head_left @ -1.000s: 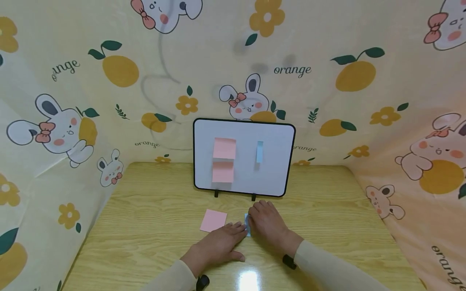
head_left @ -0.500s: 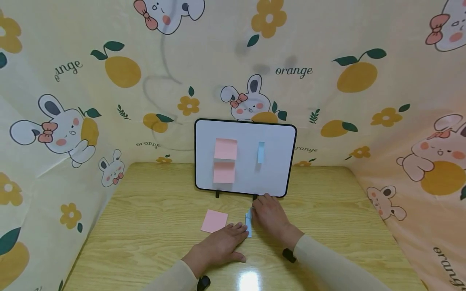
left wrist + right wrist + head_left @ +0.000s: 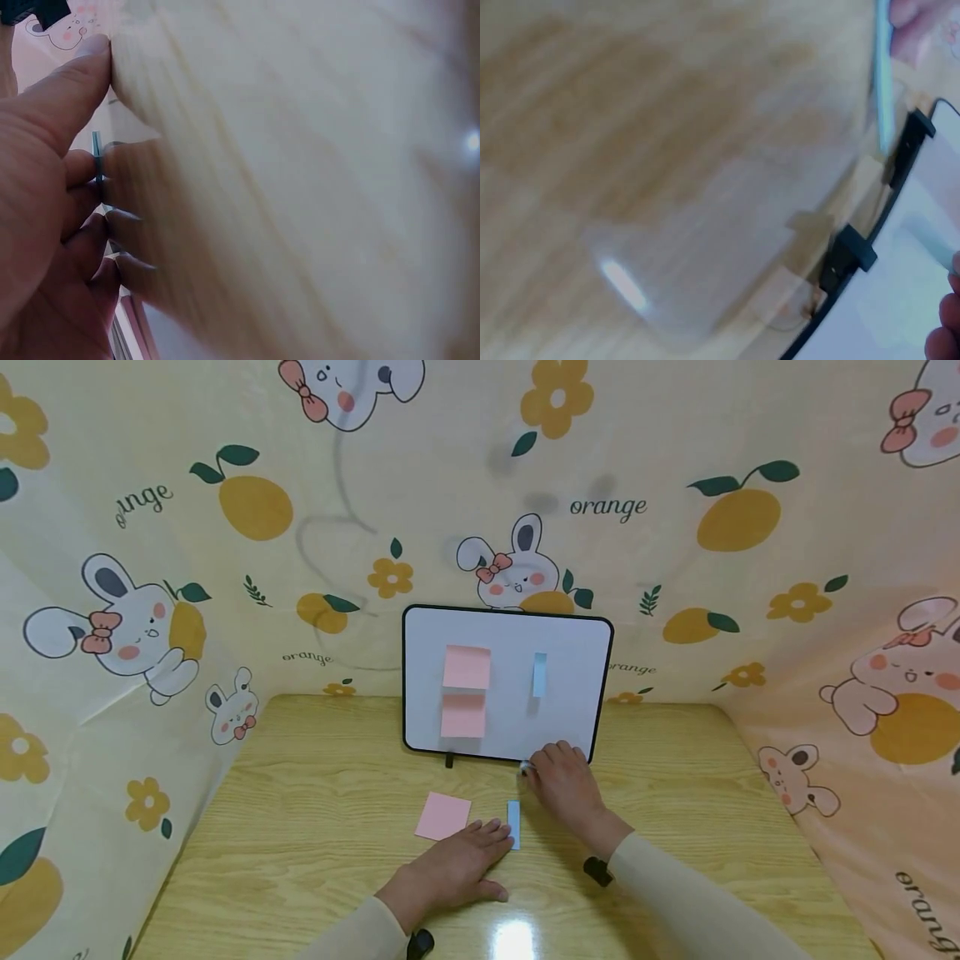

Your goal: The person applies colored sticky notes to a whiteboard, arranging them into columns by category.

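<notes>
In the head view my left hand (image 3: 457, 858) lies flat on the table, its fingertips on the left edge of a narrow blue sticky note pad (image 3: 513, 824). The right wrist view shows this pad edge-on beside the left fingertips (image 3: 909, 34). My right hand (image 3: 567, 785) is at the lower edge of a whiteboard (image 3: 510, 693), pinching a blue sticky note strip (image 3: 928, 241) that is mostly hidden in the head view. Two pink sticky notes (image 3: 466, 668) and one blue strip (image 3: 539, 674) are stuck on the board.
A pink sticky note pad (image 3: 444, 816) lies left of the blue one, near the left fingers. Black feet (image 3: 449, 761) support the whiteboard on the wooden table (image 3: 315, 827). A patterned cloth (image 3: 450, 460) hangs behind and at both sides.
My right hand has peeled a blue strip off the pad and moved away from it, up to the whiteboard's lower edge. The left hand has stayed on the pad's edge.
</notes>
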{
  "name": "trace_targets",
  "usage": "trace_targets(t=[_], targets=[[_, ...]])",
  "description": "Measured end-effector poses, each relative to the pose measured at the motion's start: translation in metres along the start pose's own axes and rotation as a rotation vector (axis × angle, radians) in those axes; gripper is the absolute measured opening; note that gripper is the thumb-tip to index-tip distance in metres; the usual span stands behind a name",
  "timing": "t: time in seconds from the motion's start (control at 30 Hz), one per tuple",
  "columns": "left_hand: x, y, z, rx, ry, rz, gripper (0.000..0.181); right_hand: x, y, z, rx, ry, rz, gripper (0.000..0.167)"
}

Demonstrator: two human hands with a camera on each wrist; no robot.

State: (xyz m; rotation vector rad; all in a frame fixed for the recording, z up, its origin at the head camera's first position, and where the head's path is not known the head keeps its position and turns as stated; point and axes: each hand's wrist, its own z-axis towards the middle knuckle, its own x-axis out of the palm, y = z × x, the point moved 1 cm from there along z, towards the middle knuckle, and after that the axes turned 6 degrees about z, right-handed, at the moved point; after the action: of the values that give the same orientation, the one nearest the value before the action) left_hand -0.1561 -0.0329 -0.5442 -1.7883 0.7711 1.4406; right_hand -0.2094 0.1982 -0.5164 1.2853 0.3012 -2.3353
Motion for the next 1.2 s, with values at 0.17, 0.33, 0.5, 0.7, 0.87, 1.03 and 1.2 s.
trace_targets(t=[0.17, 0.33, 0.5, 0.7, 0.87, 1.03, 1.2], targets=[[-0.001, 0.000, 0.000, -0.005, 0.013, -0.023, 0.079, -0.007, -0.004, 0.000, -0.018, -0.049, 0.000, 0.012], [-0.001, 0.001, -0.001, -0.010, 0.019, -0.043, 0.080, -0.011, -0.010, 0.000, -0.093, -0.118, -0.033, 0.012], [-0.002, 0.001, -0.001, -0.014, 0.019, -0.063, 0.080, -0.015, -0.016, 0.005, -0.151, -0.210, -0.071, 0.008], [-0.004, -0.001, -0.003, -0.012, 0.018, -0.063, 0.079, -0.017, -0.022, 0.017, -0.195, -0.299, -0.133, 0.020], [-0.005, 0.000, -0.003, -0.014, 0.017, -0.065, 0.079, -0.014, -0.027, 0.030, -0.192, -0.310, -0.158, 0.021], [-0.005, 0.000, -0.003, -0.010, 0.013, -0.093, 0.078, -0.012, -0.030, 0.039, -0.195, -0.335, -0.166, 0.017], [-0.003, 0.001, -0.003, -0.008, 0.016, -0.109, 0.079, -0.011, -0.033, 0.045, -0.190, -0.340, -0.180, 0.018]])
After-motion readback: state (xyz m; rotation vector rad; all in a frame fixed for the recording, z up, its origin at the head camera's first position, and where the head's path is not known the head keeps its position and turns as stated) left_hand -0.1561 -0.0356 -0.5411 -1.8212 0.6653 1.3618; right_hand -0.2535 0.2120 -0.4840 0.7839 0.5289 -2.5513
